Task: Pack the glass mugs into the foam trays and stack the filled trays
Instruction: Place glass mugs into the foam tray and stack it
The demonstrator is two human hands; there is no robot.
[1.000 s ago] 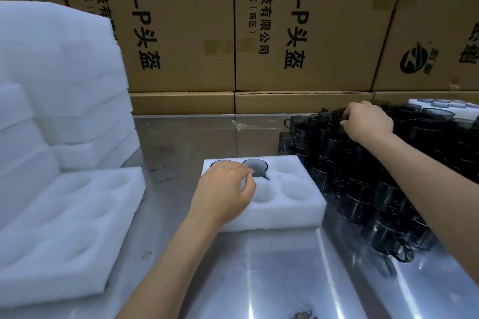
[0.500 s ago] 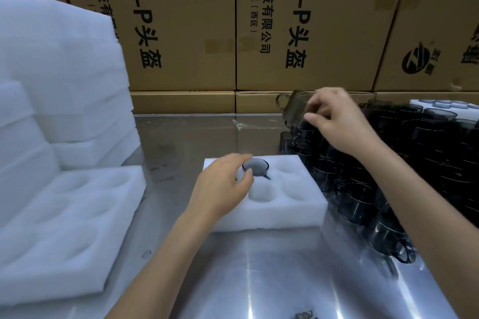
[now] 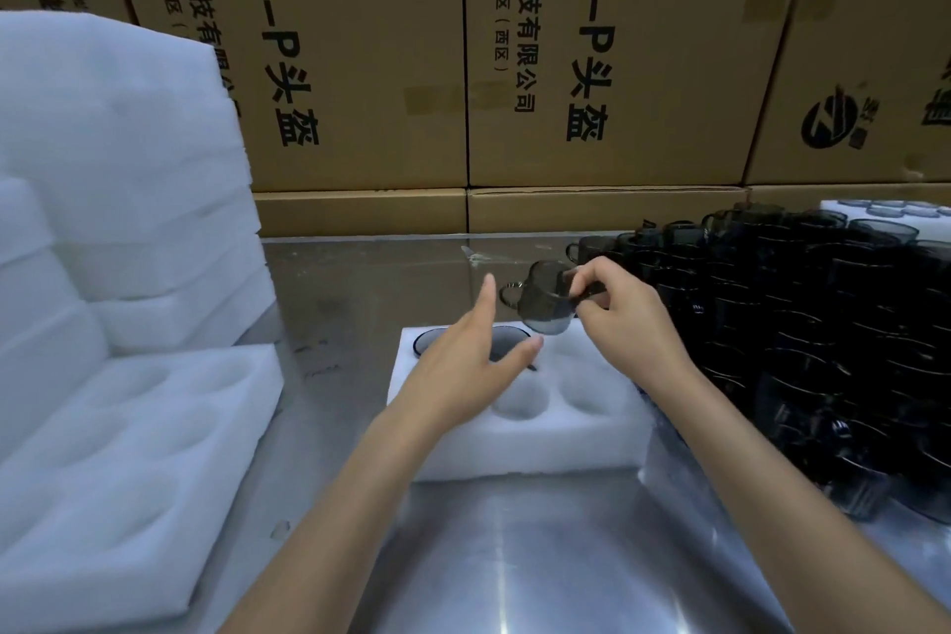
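Just right of the frame's centre, the right hand pinches a dark, smoky, translucent glass mug by its rim, thumb and fingers curled around the edge. The mug hangs tilted in the air, base down and toward the left, its small loop handle pointing left. Directly below and slightly toward the viewer lies the white foam tray with round pockets, flat on the shiny metal table. The nearest free pocket appears to be the far right one, just under the mug; the move seems to be a short lowering while righting the mug. The left hand hovers with spread fingers over the tray's left part, forefinger raised, partly covering two seated mugs in the far row. At the right edge stands the heap of dark glass mugs. At the left, white empty foam trays are piled.
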